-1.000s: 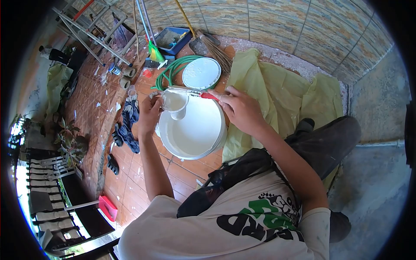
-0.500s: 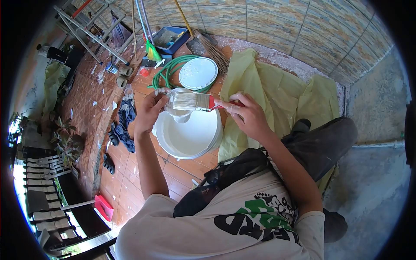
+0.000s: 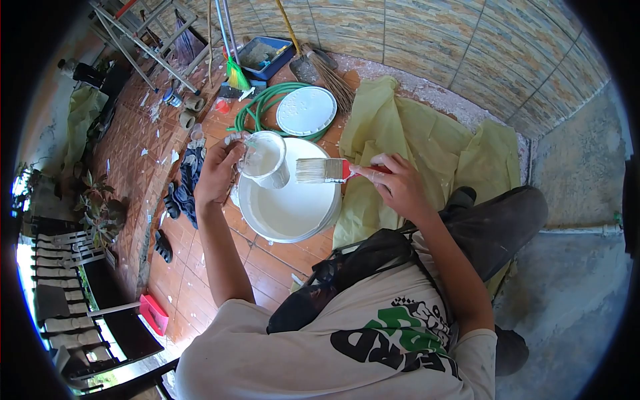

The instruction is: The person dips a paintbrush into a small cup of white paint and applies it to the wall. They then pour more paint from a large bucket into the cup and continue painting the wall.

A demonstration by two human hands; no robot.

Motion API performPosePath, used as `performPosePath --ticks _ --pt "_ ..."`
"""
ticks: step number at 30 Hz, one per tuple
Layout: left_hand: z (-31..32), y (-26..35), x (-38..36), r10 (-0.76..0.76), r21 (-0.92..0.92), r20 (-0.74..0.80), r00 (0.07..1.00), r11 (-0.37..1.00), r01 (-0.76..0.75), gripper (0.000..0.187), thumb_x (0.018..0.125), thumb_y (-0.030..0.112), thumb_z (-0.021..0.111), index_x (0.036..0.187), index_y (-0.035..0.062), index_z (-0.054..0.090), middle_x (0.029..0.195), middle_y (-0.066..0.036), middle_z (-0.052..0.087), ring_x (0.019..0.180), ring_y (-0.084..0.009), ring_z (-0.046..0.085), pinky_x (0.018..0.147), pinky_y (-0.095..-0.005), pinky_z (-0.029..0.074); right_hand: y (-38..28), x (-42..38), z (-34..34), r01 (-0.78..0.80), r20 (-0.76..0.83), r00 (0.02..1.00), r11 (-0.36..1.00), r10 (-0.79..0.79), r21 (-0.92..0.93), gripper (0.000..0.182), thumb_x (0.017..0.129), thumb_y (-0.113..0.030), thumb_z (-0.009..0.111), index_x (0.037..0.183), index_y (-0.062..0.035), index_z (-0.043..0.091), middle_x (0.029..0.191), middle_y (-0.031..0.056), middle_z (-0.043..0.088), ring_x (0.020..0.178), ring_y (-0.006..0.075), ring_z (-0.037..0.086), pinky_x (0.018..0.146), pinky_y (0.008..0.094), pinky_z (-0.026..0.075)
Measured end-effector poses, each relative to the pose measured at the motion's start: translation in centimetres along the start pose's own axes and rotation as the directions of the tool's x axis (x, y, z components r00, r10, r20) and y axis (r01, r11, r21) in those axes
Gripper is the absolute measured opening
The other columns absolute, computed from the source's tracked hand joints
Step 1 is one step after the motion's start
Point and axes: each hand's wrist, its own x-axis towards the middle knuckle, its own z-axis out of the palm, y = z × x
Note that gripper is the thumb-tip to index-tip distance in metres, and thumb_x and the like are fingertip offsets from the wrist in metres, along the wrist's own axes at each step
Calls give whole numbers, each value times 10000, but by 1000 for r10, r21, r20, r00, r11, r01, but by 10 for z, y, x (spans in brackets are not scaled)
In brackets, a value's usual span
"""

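Observation:
My left hand (image 3: 220, 168) grips a small white plastic cup (image 3: 268, 160) by its side, tilted so its opening faces me. In my right hand (image 3: 395, 179) is a paintbrush (image 3: 321, 171) with a red handle, its pale bristles pointing left toward the cup. Bristles and cup are apart. Below both stands a large white bucket (image 3: 287, 217) with white paint inside. Whitish smears mark the fingers of my left hand.
Behind the bucket lie a white lid (image 3: 307, 111) and a coiled green hose (image 3: 257, 110). A yellowish sheet (image 3: 417, 140) covers the floor at right. Brooms, a blue tray (image 3: 265, 59) and a metal ladder (image 3: 143, 47) stand farther back. Dark sandals (image 3: 163, 247) lie at left.
The paintbrush has moved right and slightly down, away from the cup. My left hand has shifted slightly left, and the cup has tilted more upright.

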Motion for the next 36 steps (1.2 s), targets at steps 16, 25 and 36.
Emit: performPosePath --ticks 16,25,36 --pt "-7 7 5 27 -404 4 1000 915 -23 263 889 38 509 1142 -31 534 1032 -125 624 919 -189 628 801 -317 524 -7 -17 52 -455 326 885 479 331 750 366 932 -108 478 1281 1 484 828 20 553 748 96 481 696 229 415" --pt "13 6 20 67 -438 -2 998 897 -61 306 910 45 455 1202 -45 466 1126 -142 589 994 -210 611 843 -323 527 -7 -18 41 -543 495 812 90 310 835 401 939 -116 456 1329 -23 441 763 -14 493 651 48 396 596 191 363" --pt "8 1 15 63 -618 -28 998 784 -67 352 888 59 477 1216 -64 437 1137 -157 584 991 -221 618 851 -335 536 -4 -21 28 -579 580 783 -78 227 812 422 941 -158 452 1338 -16 426 784 -2 492 647 65 389 584 189 344"
